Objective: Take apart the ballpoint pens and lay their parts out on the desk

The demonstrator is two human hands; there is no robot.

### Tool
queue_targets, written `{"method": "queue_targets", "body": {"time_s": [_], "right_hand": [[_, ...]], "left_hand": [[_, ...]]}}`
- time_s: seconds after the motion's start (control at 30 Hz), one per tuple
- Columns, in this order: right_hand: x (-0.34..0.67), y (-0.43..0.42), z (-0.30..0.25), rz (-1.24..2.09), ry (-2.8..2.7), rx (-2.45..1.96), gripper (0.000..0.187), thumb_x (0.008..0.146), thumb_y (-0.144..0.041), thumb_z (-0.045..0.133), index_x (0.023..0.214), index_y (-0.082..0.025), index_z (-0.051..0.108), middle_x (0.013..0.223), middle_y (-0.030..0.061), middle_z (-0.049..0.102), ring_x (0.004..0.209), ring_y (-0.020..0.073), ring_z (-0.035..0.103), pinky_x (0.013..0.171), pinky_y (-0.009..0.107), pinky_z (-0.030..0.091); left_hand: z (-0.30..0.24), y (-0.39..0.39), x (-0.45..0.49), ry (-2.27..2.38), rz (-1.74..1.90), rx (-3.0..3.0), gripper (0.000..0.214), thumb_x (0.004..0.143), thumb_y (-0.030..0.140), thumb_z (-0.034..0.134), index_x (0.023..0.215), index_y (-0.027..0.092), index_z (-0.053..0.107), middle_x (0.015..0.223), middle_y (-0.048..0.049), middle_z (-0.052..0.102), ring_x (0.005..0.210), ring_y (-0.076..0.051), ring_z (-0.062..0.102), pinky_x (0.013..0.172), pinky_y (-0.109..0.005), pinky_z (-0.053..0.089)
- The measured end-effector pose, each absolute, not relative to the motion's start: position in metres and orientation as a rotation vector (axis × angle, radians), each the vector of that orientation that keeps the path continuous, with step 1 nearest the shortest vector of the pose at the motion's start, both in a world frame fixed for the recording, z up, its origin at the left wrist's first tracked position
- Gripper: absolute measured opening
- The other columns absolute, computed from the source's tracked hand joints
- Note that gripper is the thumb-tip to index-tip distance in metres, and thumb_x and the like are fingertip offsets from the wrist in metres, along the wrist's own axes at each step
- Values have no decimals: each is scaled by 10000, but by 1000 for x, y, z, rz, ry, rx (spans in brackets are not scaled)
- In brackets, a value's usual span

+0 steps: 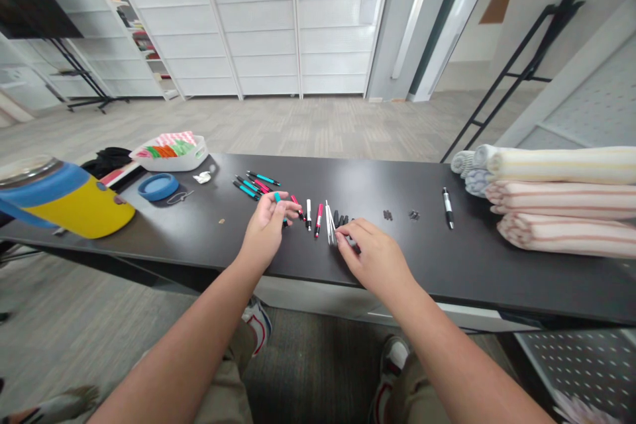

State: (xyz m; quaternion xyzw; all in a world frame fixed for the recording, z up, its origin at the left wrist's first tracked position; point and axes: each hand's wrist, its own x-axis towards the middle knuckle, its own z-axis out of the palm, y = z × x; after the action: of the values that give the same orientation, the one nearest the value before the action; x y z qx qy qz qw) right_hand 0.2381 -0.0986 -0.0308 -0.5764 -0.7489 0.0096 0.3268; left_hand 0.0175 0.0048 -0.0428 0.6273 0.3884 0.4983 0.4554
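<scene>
My left hand [267,222] is curled around a teal pen part [277,198], its fingertips near a row of red, white and black pen pieces [318,217] on the dark table [209,232]. My right hand [375,252] rests palm down beside the row, its fingertips pinching a small black piece [348,238] next to thin white refills [328,222]. Several teal and red pens [256,183] lie just beyond my left hand.
A black-and-white marker [448,207] and small black parts [400,214] lie to the right. Folded towels [556,199] are stacked at the far right. At left are a blue lid [158,186], a white tray [171,152] and a yellow-blue container [64,202].
</scene>
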Motion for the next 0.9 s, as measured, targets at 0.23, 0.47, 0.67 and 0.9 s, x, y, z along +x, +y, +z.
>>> {"method": "queue_targets", "body": {"time_s": [0.23,0.47,0.67,0.9], "right_hand": [[238,-100,-32,29,-1962,-1502,200,1050,-256,516,995,-205,702,967,61,697,899,209,654,833,341,498],[238,-98,-33,22,-1983,-1507,192,1046,-251,521,991,-202,698,966,63,696,879,207,649,819,334,491],[236,-98,-33,2,-2013,-1518,190,1046,-244,523,999,-200,702,959,60,697,889,209,652,820,335,494],[236,-98,-33,-6,-2025,-1527,190,1045,-248,529,1000,-206,709,957,64,706,890,213,658,808,339,504]], "left_hand": [[-36,1,11,1362,1310,1790,360,973,492,613,1161,223,761,1152,-74,697,1008,-199,670,866,-306,548],[-41,8,12,1456,1179,1697,475,902,490,694,1239,155,679,829,-9,698,697,-149,628,691,-272,490],[-38,5,18,1552,1095,1922,370,907,327,663,1243,193,589,868,10,681,666,-135,603,715,-287,490],[-35,2,17,1440,1061,2150,228,973,235,525,1133,206,686,1077,-72,700,946,-204,671,923,-368,537]]}}
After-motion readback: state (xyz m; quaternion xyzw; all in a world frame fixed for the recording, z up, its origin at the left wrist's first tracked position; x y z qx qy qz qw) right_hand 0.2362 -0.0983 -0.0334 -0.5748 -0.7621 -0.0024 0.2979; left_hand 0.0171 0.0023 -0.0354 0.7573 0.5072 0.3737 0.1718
